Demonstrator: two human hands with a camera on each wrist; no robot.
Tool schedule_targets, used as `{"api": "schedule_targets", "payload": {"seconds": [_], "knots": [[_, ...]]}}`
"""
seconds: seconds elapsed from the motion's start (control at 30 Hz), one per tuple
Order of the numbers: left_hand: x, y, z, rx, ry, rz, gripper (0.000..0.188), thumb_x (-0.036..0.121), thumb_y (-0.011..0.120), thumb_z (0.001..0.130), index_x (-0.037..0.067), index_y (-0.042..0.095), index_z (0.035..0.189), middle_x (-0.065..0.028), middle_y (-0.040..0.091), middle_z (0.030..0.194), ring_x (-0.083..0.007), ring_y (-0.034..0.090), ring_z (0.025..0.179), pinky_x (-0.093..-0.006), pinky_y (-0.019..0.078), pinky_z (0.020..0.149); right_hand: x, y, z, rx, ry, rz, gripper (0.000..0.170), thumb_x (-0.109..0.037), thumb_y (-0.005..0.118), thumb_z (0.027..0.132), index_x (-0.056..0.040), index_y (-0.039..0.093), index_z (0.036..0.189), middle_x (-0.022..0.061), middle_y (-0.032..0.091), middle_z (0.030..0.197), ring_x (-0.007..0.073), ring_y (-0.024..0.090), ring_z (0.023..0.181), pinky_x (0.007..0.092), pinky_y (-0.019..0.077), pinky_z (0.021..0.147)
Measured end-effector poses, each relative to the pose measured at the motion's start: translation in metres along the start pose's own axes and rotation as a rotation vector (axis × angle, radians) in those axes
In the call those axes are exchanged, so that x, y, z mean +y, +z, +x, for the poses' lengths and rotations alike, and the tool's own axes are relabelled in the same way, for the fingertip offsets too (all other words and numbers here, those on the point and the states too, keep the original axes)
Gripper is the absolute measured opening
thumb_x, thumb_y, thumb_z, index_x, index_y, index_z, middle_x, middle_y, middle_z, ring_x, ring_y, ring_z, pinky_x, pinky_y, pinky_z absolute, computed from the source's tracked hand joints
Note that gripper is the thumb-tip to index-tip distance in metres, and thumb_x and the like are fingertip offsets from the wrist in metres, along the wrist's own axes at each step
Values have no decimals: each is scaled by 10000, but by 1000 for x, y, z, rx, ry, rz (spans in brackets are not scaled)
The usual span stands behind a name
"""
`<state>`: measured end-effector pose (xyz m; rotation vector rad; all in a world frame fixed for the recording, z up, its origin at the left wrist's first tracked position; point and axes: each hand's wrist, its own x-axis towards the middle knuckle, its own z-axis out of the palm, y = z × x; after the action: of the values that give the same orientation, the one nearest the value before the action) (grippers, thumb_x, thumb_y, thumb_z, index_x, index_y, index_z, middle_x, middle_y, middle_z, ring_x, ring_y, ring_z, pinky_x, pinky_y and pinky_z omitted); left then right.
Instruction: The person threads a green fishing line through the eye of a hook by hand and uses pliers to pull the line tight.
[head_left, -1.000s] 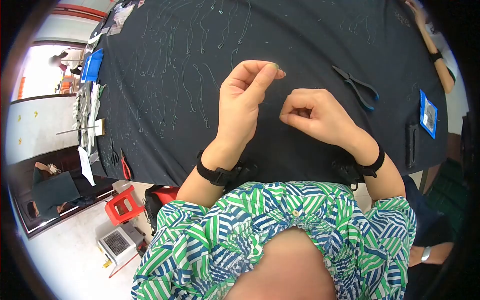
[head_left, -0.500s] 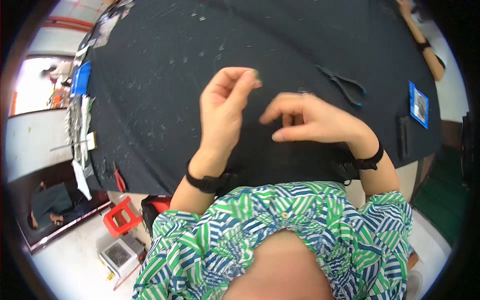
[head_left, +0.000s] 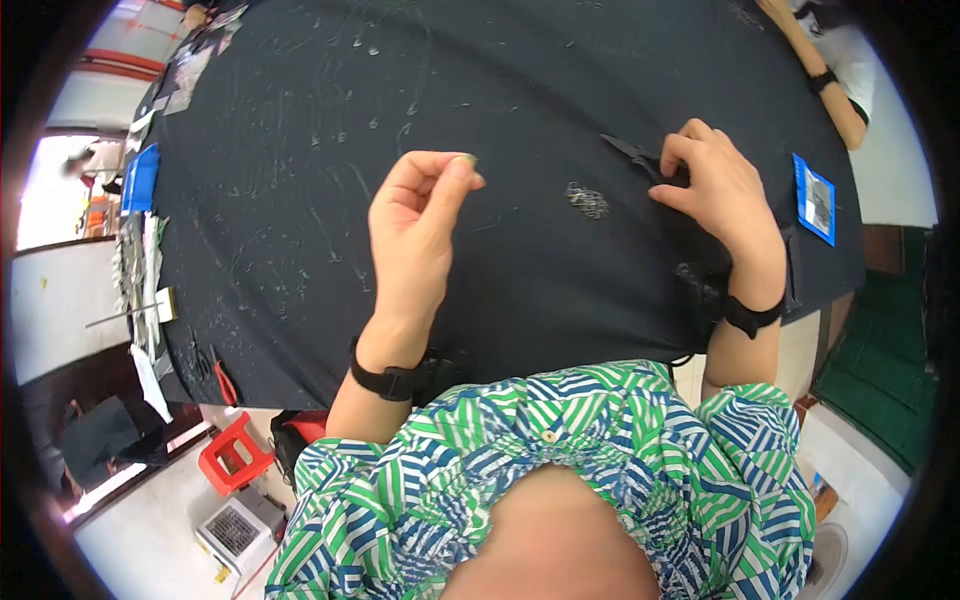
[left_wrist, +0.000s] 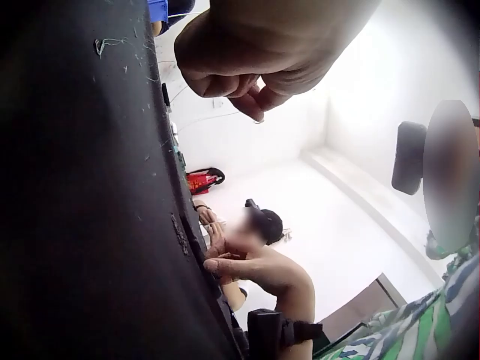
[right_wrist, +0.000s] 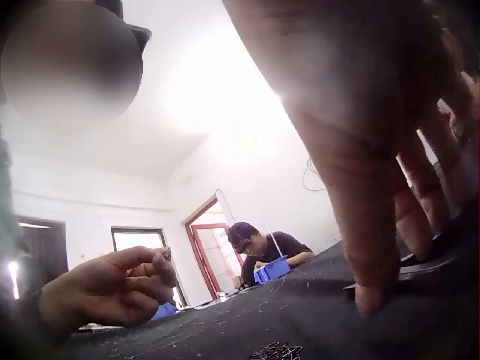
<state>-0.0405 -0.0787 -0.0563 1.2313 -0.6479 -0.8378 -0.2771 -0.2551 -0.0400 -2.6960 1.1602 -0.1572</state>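
My left hand [head_left: 412, 225] is raised over the black cloth, thumb and forefinger pinching a small greenish thing [head_left: 470, 159] too tiny to make out. In the left wrist view a fine thread runs near those fingertips. Over on the right, my right hand [head_left: 722, 185] reaches down over the pliers [head_left: 632, 152], its fingers spread and bent around their handles, which it hides. The right wrist view shows the thumb [right_wrist: 369, 296] down close to the cloth beside the pliers' dark metal. Between the hands lies a small pile of thin, wiry metal hooks [head_left: 587, 200].
Several fine looped threads [head_left: 330, 195] lie on the black tablecloth [head_left: 520, 290] to the left. A blue packet [head_left: 815, 200] is at the right edge. Red-handled pliers [head_left: 224, 382] lie near the front left edge. Another person's arm [head_left: 810, 70] rests at the far right.
My right hand has moved right, from beside the left hand to over the pliers, uncovering the pile of hooks. The left hand keeps its pinch. The head view has shifted.
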Motion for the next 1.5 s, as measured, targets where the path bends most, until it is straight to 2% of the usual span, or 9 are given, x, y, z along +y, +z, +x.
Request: {"api": "schedule_targets", "payload": {"seconds": [0.07, 0.13, 0.23, 0.43, 0.47, 0.6, 0.77, 0.87, 1.5], "knots": [[0, 1, 0, 2, -4, 9, 106, 126, 660, 968, 23, 663, 994, -34, 689, 901, -81, 639, 869, -224, 488, 827, -2, 2, 2, -12, -15, -1, 229, -163, 762, 721, -49, 585, 812, 55, 558, 920, 255, 575, 919, 374, 480, 784], [0, 1, 0, 1, -8, 5, 106, 125, 659, 968, 23, 664, 995, -36, 690, 906, -79, 637, 865, -221, 488, 823, -3, 2, 4, -19, -28, -17, 133, -112, 671, 749, -32, 578, 800, 75, 549, 912, 269, 579, 877, 386, 477, 754], [1, 2, 0, -3, 8, 10, 110, 128, 659, 968, 22, 664, 996, -35, 690, 904, -77, 637, 858, -216, 489, 815, 1, 5, 10, 8, -10, 106, 143, -121, 650, 765, -26, 558, 817, 91, 519, 895, 262, 553, 784, 364, 457, 691], [2, 2, -1, 12, 57, 81, 91, 107, 665, 961, 21, 660, 989, -35, 690, 895, -70, 640, 836, -204, 489, 776, -24, -3, 16, 213, -353, 515, 183, -106, 646, 782, -28, 488, 832, 55, 526, 978, 197, 460, 697, 309, 402, 628], [2, 3, -1, 13, 75, 92, 85, 100, 667, 959, 21, 659, 987, -35, 691, 894, -68, 641, 833, -201, 488, 768, -34, -13, 13, 135, -317, 534, 217, -146, 699, 768, -25, 534, 841, 121, 542, 959, 303, 582, 845, 356, 482, 749], [-1, 3, 0, 39, 148, 155, 67, 82, 669, 952, 19, 653, 971, -22, 688, 865, -24, 588, 746, -169, 445, 679, -48, -7, 12, 137, -556, 616, 248, -95, 745, 713, -40, 521, 805, 95, 549, 1044, 276, 578, 886, 337, 476, 755], [-1, 3, 0, 55, 200, 236, 57, 67, 673, 942, 16, 649, 945, 11, 674, 800, 27, 425, 599, -152, 340, 548, -59, -8, 9, 111, -544, 664, 272, -97, 756, 703, -34, 505, 787, 90, 542, 1043, 255, 575, 861, 335, 467, 727], [-3, 2, 0, 59, 242, 274, 46, 54, 676, 933, 15, 651, 930, 21, 665, 776, 28, 379, 576, -158, 319, 525, -60, -5, 10, 118, -555, 641, 271, -98, 756, 703, -35, 507, 790, 90, 539, 1031, 256, 572, 844, 338, 466, 714], [-6, 1, 1, 69, 281, 303, 47, 31, 689, 908, 10, 652, 888, 42, 637, 725, 27, 360, 558, -160, 311, 507, -65, 2, 10, 139, -532, 597, 241, -80, 739, 731, -25, 517, 807, 94, 570, 1014, 261, 599, 794, 332, 481, 672]]}}
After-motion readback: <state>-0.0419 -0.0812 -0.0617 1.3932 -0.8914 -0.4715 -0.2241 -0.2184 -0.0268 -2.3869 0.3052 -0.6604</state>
